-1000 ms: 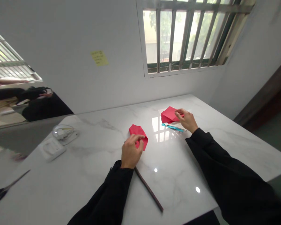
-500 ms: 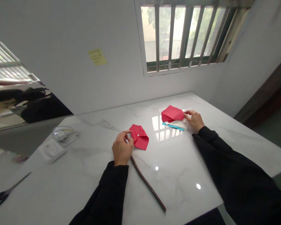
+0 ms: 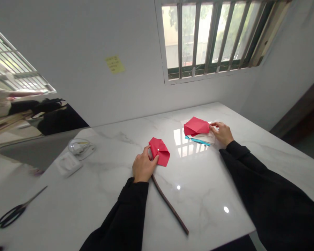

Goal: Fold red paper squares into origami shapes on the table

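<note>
Folded red paper piece [image 3: 160,154] lies near the middle of the white marble tabletop [image 3: 115,181], its near-left edge touching the left hand [image 3: 142,168]. Left fingers [image 3: 147,152] are loosely curled against that edge, thumb and forefinger close together at the paper's corner; whether they pinch it or only rest on it I cannot tell. Right hand [image 3: 223,133] is stretched well out to the right, forearm in a black sleeve, fingers together and pressed flat on a small stack of paper sheets [image 3: 204,138], white with a teal strip [image 3: 197,141] showing at the near edge. A second folded red paper piece [image 3: 196,126] sits on top of that stack, just beside the right fingertips. Judgement: the step in hand looks like steadying one folded unit while reaching for more paper; the next move would call for separating a single sheet from the stack without disturbing the folded piece on it. A thin dark brown stick [image 3: 170,205] lies on the tabletop just beside the left wrist. Black-handled scissors [image 3: 15,211] lie far left.
</note>
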The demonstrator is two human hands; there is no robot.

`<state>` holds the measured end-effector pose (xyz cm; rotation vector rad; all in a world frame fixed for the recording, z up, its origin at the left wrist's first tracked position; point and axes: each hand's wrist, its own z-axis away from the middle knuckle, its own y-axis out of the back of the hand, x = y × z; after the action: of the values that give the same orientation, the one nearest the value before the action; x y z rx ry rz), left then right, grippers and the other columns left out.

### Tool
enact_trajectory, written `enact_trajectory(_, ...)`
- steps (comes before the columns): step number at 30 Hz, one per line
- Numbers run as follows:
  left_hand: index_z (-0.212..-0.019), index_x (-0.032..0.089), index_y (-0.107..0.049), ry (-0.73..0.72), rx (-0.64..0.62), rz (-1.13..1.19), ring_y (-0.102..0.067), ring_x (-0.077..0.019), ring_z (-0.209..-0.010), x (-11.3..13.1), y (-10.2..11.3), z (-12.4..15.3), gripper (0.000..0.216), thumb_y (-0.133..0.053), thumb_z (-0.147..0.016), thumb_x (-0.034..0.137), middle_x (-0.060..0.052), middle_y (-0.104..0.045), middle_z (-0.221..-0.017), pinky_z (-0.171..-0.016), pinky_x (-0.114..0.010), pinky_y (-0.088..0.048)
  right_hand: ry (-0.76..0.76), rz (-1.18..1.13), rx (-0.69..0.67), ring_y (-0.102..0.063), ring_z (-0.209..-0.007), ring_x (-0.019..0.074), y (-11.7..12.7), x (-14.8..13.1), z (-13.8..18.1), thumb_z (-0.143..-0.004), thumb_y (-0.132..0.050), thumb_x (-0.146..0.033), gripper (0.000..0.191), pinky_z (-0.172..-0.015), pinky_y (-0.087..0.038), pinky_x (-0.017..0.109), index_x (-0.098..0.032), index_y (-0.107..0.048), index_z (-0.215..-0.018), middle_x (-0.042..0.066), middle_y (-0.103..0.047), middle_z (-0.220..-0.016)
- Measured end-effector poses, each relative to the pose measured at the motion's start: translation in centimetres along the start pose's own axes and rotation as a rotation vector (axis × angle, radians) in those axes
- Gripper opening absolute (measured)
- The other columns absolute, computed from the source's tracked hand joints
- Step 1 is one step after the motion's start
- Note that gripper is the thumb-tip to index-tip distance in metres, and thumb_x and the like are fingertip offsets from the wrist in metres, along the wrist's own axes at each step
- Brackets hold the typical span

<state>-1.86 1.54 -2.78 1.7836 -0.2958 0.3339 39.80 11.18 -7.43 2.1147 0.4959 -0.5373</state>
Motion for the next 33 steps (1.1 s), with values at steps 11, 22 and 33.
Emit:
enact_trajectory(11,-0.132,0.028,-0.061,0.016,0.099,0.367,-0.060,-0.0169,-0.068,0.5,0.2,-0.2,0.052,-0.066,-0.080,0.025,0.001,-0.074,-0.088,-0.069,-0.028,-0.045,-0.013,0.014,-0.013,-0.067,-0.090,0.0272,0.0,0.3,0.0,-0.092,-0.056,-0.043,0.033,-0.088,-0.049,0.040,-0.017,-0.076,-0.099,0.013,-0.075,-0.103)
enact_trajectory(22,-0.121,0.019,-0.066,0.057,0.051,0.948,-0.064,-0.0158,-0.075,1.7,0.3,-0.2,0.047,-0.073,-0.076,0.033,-0.003,-0.068,-0.089,-0.067,-0.026,-0.051,-0.027,0.025,-0.013,-0.068,-0.089,0.0270,-0.2,0.6,0.0,-0.092,-0.057,-0.045,0.034,-0.085,-0.050,0.039,-0.018,-0.076,-0.099,0.013,-0.075,-0.101)
enact_trajectory(33,-0.117,0.017,-0.068,0.080,-0.012,0.963,-0.067,-0.0150,-0.072,1.7,0.1,-0.1,0.042,-0.071,-0.077,0.030,-0.004,-0.069,-0.090,-0.062,-0.024,-0.052,-0.025,0.034,-0.029,-0.068,-0.089,0.0266,0.0,0.5,-0.1,-0.092,-0.058,-0.044,0.033,-0.085,-0.049,0.038,-0.017,-0.076,-0.098,0.013,-0.075,-0.101)
